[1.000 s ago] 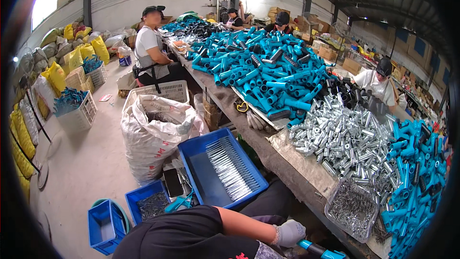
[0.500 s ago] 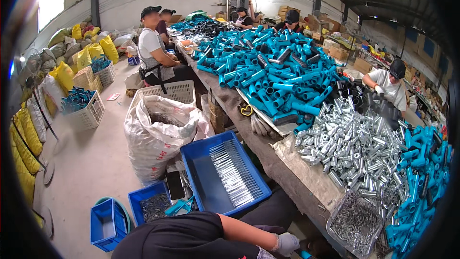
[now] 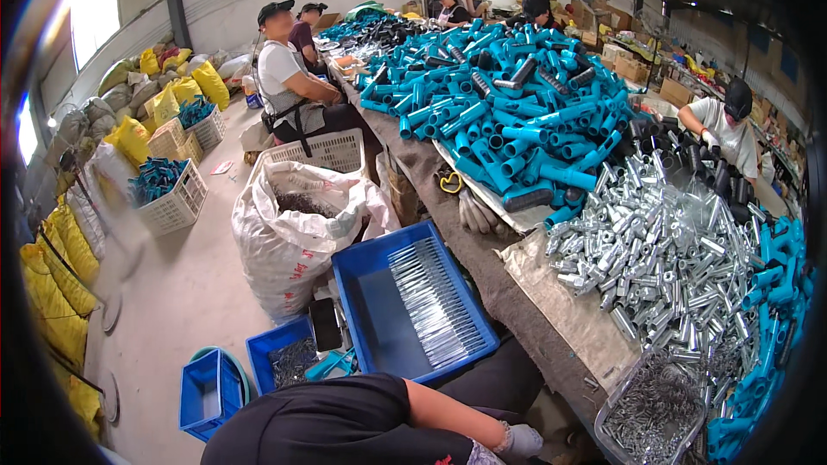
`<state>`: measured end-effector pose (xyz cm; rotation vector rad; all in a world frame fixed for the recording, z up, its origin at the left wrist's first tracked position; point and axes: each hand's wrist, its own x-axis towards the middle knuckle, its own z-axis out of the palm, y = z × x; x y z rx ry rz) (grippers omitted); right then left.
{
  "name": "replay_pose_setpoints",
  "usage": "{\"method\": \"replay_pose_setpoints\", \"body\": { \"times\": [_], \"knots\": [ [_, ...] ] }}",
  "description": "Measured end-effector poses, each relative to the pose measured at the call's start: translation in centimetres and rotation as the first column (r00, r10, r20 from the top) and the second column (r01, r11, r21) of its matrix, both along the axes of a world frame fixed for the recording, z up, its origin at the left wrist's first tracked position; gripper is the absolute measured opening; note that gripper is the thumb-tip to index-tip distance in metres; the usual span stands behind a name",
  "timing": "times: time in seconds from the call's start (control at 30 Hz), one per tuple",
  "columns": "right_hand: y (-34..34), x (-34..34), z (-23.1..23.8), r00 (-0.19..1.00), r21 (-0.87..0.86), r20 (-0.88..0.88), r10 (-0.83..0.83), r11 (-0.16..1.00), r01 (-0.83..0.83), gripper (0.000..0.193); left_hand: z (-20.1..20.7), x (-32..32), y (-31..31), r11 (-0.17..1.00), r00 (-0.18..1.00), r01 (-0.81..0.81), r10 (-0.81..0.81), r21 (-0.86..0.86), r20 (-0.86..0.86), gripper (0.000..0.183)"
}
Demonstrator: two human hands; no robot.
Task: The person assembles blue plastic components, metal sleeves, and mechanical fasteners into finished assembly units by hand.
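Blue plastic forms the shallow tray seen by the head camera, ahead and to the left of the hands, with rows of silver rods along its right side and bare base on its left. Of the hands, only the left hand shows, pale-gloved, low at the picture's lower edge; its fingers look curled, but how far open they are and what they have hold of I cannot tell. The right hand is out of sight, so its state cannot be told either.

Between the left hand and the tabletop lies a dark, shadowed gap, narrowing farther forward, where the tray's right rim comes near the tabletop's rough edge. A dark-trousered leg fills part of the room just ahead of the hand.

To the hand's right, at the tabletop's near edge, sits a clear tub of small springs. Ahead of the tub, a pale sheet leaves a margin between the edge and a heap of silver sleeves. Teal handles pile up farther ahead, well back from the hand; a grey glove lies nearer the edge.

Left of the hand, past the forearm, a small blue bin stands beside the tray. Beyond the tray, a white sack closes off the forward side, while farther left the floor runs open toward yellow bags.
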<state>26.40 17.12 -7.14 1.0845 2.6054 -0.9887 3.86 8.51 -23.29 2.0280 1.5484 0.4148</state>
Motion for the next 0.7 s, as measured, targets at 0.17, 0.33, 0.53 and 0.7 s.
{"method": "replay_pose_setpoints", "body": {
  "times": [0.17, 0.33, 0.53, 0.7],
  "knots": [
    [-1.2, 1.0, 0.3, 0.995, 0.078, -0.032, -0.099, 0.992, 0.101, 0.04, 3.5, 1.4, -0.1, 0.96, 0.996, 0.082, -0.091, -0.268, -0.023, 0.041],
    [2.2, -1.0, -0.6, 0.985, 0.026, -0.018, -0.172, 0.985, 0.172, 0.052, 4.0, 1.1, -1.1, 0.998, 0.551, 0.036, -0.066, 0.056, 0.832, 0.038],
    [5.9, -0.9, -2.4, 0.953, -0.123, 0.019, -0.302, 0.945, 0.302, 0.052, 5.4, -0.9, -0.4, 0.939, 0.951, 0.309, -0.306, -0.151, 0.044, 0.038],
    [7.0, -0.5, -4.4, 0.963, -0.143, 0.09, -0.254, 0.954, 0.265, 0.045, 6.7, -0.2, 0.1, 0.886, 0.934, 0.336, -0.358, -0.321, -0.009, 0.036]
  ]
}}
